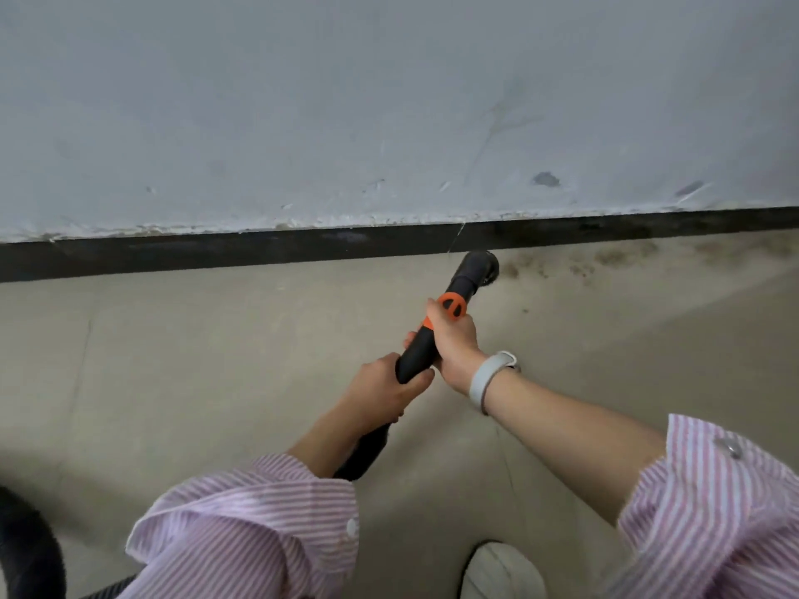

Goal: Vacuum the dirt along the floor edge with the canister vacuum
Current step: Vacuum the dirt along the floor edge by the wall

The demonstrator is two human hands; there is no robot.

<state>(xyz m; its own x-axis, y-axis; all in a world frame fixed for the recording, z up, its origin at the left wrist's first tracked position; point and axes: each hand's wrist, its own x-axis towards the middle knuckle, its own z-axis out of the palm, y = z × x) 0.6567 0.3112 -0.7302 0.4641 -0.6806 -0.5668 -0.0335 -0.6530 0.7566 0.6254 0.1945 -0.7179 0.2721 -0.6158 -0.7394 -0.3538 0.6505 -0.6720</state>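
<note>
Nearest, the left hand [380,389] grips the black vacuum wand [421,350]; just ahead, the right hand [452,339] grips it too. Its round brush nozzle [477,268] meets the floor beside the dirt [605,257], near the dark baseboard [216,252].

A pale grey wall [389,101] filled the upper half of the view, scuffed and chipped along its lower edge, with a dark smudge [545,179] toward its right side. A black baseboard [216,252] ran along its foot. A grey wristband [490,378] circled one wrist, pink-striped sleeves [242,525] were rolled up, and a white shoe [501,572] stood at the bottom edge.
</note>
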